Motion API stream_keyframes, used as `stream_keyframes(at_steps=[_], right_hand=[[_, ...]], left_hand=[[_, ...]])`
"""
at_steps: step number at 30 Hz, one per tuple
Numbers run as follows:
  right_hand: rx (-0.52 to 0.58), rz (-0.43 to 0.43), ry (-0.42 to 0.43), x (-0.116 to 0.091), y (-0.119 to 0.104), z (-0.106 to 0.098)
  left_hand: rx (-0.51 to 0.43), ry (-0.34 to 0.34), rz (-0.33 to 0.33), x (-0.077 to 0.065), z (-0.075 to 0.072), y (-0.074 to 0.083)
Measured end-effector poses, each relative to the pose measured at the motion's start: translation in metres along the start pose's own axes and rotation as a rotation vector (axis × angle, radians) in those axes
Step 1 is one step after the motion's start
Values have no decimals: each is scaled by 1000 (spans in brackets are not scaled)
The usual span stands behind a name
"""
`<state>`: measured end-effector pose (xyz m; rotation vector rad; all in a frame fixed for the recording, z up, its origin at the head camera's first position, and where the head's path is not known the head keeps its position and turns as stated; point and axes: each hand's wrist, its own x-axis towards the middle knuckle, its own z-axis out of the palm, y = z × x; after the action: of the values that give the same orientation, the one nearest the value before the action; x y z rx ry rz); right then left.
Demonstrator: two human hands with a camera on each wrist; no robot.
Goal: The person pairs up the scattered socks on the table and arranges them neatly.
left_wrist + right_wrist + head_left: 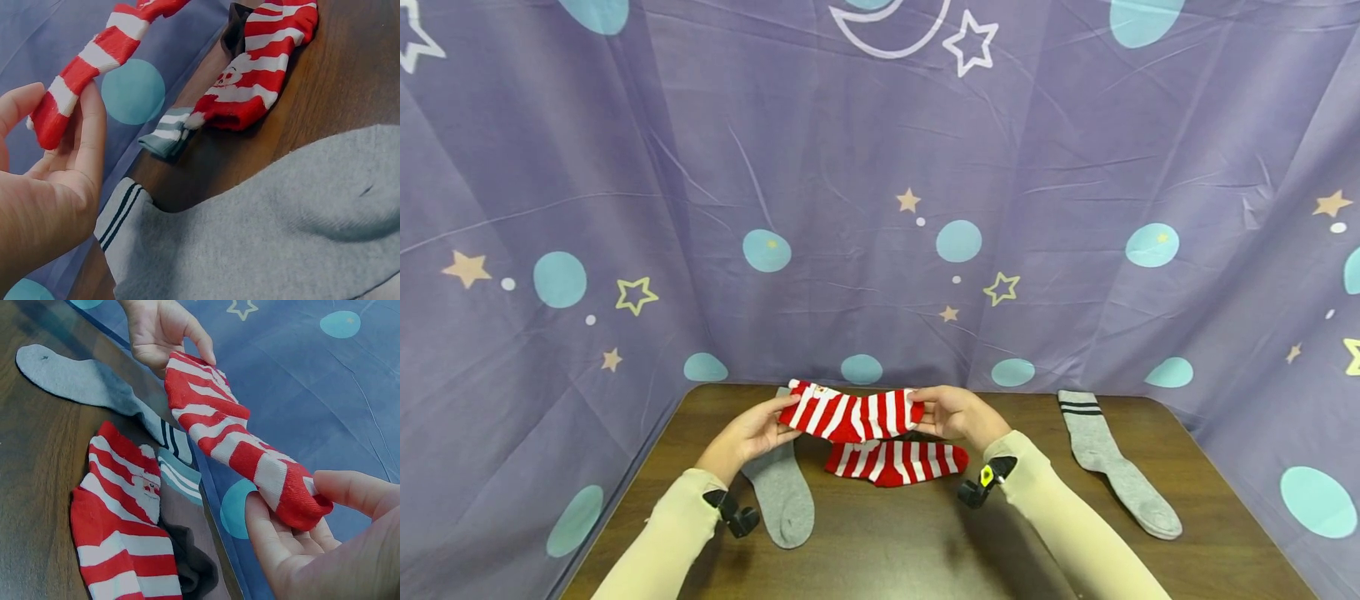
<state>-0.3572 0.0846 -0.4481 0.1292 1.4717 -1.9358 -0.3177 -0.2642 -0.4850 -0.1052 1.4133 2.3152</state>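
Note:
A red-and-white striped sock [853, 417] is stretched sideways in the air between both hands. My left hand [762, 431] pinches its cuff end, and my right hand [958, 414] pinches the red toe [303, 509]. Below it on the table lies a second striped sock [898, 463] with a white-bearded face on it [147, 490]. Under my left hand is a grey sock [784, 500] with dark cuff stripes, partly covered in the head view. Behind the second striped sock are a teal cuff with white stripes [167, 132] and some dark cloth [190, 565].
Another grey sock with two black stripes [1108, 458] lies at the right of the brown wooden table [880, 550]. A purple curtain [850, 292] with stars and blue dots hangs along the back and sides.

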Motion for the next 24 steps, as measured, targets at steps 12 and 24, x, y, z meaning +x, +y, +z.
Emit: stream_keyframes(at_steps=[12,24], right_hand=[[-35,-21,22,-5,-5,-11],[-49,-19,34,-9,-9,-21]], left_hand=[[25,8,2,5,11,0],[71,-30,-4,6,15,-3]])
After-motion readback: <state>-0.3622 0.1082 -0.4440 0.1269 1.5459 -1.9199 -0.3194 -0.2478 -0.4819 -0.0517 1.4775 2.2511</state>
